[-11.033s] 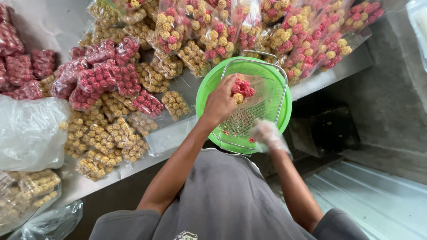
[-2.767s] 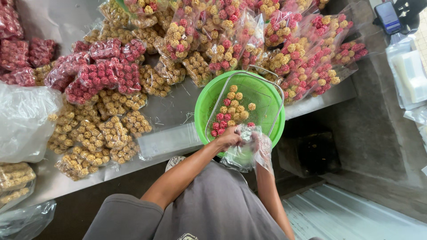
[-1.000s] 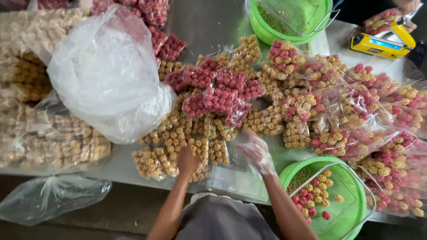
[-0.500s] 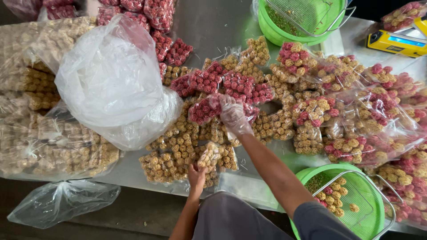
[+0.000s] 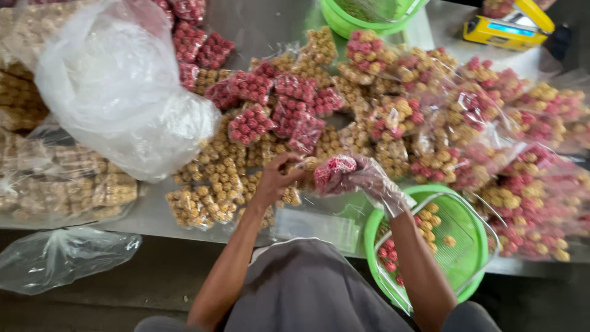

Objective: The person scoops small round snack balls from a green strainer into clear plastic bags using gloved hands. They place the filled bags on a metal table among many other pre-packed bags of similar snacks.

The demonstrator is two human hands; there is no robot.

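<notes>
Our counter (image 5: 264,24) is heaped with sealed packets, a green basin (image 5: 473,246) at its near edge. Above the tan packets (image 5: 215,178), our gloved right hand (image 5: 375,178) pinches one end of a red packet (image 5: 334,172). Our bare left hand (image 5: 279,175) pinches the other end, so it hangs between both grips.

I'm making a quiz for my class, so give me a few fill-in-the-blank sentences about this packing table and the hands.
1. The right hand, in a clear glove, holds a packet of ____ balls.
2. The bare left hand touches the same ____.
3. The basin near the right arm is ____ in colour.
4. The scale at the far right is ____.

Missing words: red; packet; green; yellow
</notes>
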